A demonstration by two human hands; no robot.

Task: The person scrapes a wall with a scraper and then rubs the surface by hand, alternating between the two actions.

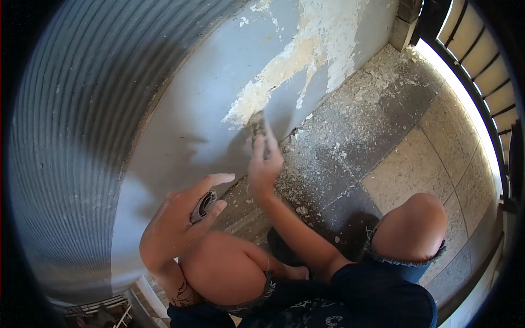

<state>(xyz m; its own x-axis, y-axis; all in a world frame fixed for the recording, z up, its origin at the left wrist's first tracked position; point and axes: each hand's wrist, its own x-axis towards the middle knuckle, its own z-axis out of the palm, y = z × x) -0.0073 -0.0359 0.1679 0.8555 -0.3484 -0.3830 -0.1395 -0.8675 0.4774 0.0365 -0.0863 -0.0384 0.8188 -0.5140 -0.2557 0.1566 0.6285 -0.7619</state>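
My right hand [265, 167] is closed round a worn, dirty scraper [257, 124], blurred by motion. Its far end meets the grey painted wall [191, 109] at the lower edge of a bare patch [290, 60], where flaking paint exposes cream plaster. My left hand [183, 221] is raised in front of the wall, thumb and forefinger apart, with whitish dust on the fingers. A dark and white patch [204, 205] shows between them; I cannot make out what it is.
Paint chips [339, 139] and dust cover the tiled floor [415, 164] along the wall's foot. A corrugated surface [82, 136] rises at the left. At the right is a barred metal gate [486, 82]. My bent knees [413, 227] are close below my hands.
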